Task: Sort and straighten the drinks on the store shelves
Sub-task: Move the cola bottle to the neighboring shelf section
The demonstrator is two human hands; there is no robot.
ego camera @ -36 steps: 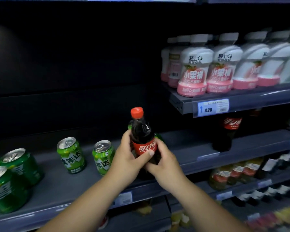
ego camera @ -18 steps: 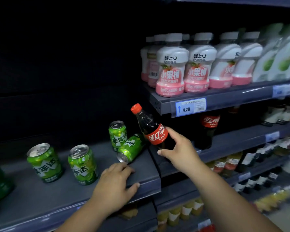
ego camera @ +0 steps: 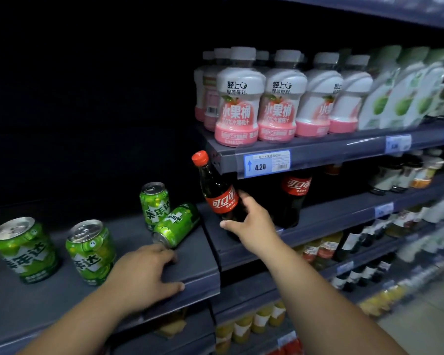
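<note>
My right hand [ego camera: 250, 222] grips a small cola bottle [ego camera: 217, 192] with a red cap and red label, tilted to the left over the right shelf [ego camera: 344, 221], just under the shelf above. A second cola bottle [ego camera: 294, 194] stands upright behind it to the right. My left hand [ego camera: 145, 274] rests flat on the front edge of the left shelf [ego camera: 200, 283], its fingertips close to a green can [ego camera: 176, 225] lying on its side. Another green can [ego camera: 154, 202] stands right behind the fallen one.
Two more green cans [ego camera: 26, 249] [ego camera: 91, 251] stand tilted at the left. Pink-and-white juice bottles [ego camera: 237, 101] fill the upper shelf above a 4.20 price tag [ego camera: 267, 163]. Small bottles line the lower shelves at the right.
My right hand has carried the cola bottle a little further right and deeper onto the right shelf. My left hand, which let go of the bottle earlier, stays on the left shelf's edge.
</note>
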